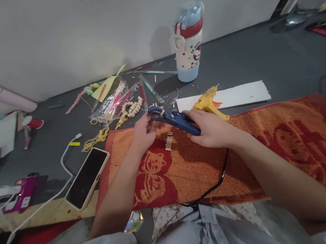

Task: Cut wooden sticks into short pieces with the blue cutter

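Observation:
My right hand [209,128] is closed round the rear of a dark blue handheld tool [178,122] with a black cord. At the tool's front end, my left hand [147,130] has its fingers bent together beside a small light piece; whether it grips the piece or the tool is too small to tell. Below the tool, a short row of small wooden pieces [169,141] lies on the orange and red towel [202,173]. A yellow glue gun [208,102] rests behind my right hand, partly over a white strip [245,93].
A bottle [189,45] stands at the back. Beaded strings [131,109], plastic packets [112,99] and thin sticks lie behind my left hand. Further left are a phone [88,178], a white cable [63,158], a purple power block [22,194] and a pink flask [7,96].

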The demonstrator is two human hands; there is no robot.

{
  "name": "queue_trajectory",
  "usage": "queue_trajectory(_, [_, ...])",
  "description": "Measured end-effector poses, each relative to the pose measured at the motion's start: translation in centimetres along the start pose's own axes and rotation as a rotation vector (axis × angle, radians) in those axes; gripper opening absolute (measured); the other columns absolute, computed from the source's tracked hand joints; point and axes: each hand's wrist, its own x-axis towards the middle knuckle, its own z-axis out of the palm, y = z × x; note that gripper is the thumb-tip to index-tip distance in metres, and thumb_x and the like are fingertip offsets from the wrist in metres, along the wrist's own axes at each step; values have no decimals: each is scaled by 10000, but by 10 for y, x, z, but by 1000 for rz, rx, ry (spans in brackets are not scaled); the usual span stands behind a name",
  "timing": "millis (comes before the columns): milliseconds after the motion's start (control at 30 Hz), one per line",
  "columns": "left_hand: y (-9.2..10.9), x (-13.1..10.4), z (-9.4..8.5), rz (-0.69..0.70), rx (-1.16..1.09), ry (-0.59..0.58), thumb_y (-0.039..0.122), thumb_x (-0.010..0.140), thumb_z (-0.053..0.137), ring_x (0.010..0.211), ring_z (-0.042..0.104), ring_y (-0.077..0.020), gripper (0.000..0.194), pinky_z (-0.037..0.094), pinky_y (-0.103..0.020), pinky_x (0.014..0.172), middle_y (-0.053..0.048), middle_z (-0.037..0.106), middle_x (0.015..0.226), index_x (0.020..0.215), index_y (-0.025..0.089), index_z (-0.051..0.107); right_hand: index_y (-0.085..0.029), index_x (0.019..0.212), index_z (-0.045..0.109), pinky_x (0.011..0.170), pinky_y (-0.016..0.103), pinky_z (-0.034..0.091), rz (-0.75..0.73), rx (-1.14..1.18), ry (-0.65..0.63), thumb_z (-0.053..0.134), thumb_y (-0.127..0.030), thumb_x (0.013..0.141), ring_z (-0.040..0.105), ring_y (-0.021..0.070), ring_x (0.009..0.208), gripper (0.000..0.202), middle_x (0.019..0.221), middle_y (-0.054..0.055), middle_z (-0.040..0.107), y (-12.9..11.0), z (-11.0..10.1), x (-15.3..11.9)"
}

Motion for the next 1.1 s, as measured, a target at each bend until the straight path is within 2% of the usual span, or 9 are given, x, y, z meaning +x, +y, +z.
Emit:
queue_trajectory(133, [-4,-2,-2,21,-54,18,582,861,453,584,621,-137,420,489,-249,559,-41,658,666,804,185,576,-86,1256,446,818,409,445,-47,58,-7,523,-260,728,558,295,961,561,1095,175,584,0,1,-1])
queue_trajectory(267, [-6,-4,-5,29,-102,-7,555,857,485,589,623,-130,385,479,-228,533,-29,637,657,773,187,555,-84,1277,429,844,419,447,-70,93,-21,528,-245,718,560,302,998,590,1143,183,575,0,2,-2])
queue_trajectory(567, [5,-2,-5,8,-142,-21,606,832,482,517,564,-108,441,440,-222,507,-8,594,573,712,182,496,-79,1292,424,871,415,448,-73,133,-45,536,-232,714,571,295,1013,609,1167,189,576,-1,0,-2])
queue_trajectory(767, [9,-3,-6,-96,-129,-48,699,777,466,507,521,-106,508,420,-239,501,-2,559,580,712,195,471,-90,1287,432,849,408,459,-75,150,-59,536,-225,709,583,291,994,603,1158,183,587,-1,-2,-3])
queue_trajectory(1100, [11,-3,-5,-130,-133,-59,714,763,474,495,498,-112,513,415,-249,492,4,522,561,706,205,460,-105,1296,434,820,378,467,-77,155,-73,542,-224,704,598,280,965,613,1150,161,605,-1,-4,-3])
